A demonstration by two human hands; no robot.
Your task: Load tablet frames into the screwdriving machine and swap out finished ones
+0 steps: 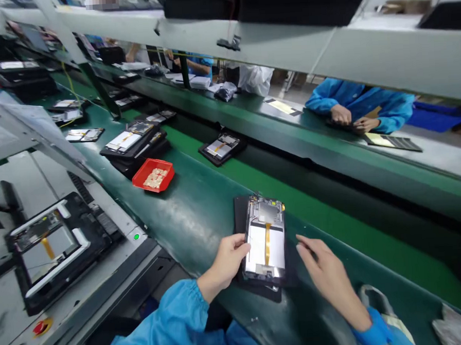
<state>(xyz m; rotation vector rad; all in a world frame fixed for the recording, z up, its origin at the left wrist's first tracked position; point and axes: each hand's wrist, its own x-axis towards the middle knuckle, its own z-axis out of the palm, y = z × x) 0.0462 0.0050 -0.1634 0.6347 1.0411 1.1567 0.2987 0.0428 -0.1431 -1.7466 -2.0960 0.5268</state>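
An opened tablet-like device (276, 245) with a silver battery and an orange ribbon lies on a black tray (240, 213) at the front edge of the green bench. My left hand (229, 257) holds the device by its left edge, the thumb resting on top and the fingers partly hidden beside it. To the right of the device, a small gap away, my right hand (328, 275) is open above the bench, its fingers apart and nothing in them.
A red bin (153, 175) of small pale pieces sits beside stacked devices (130, 139). Another device (222, 146) rests on the green belt. At left, a machine (135, 270) holds a device in a black fixture (90, 226). A person in blue works across the bench.
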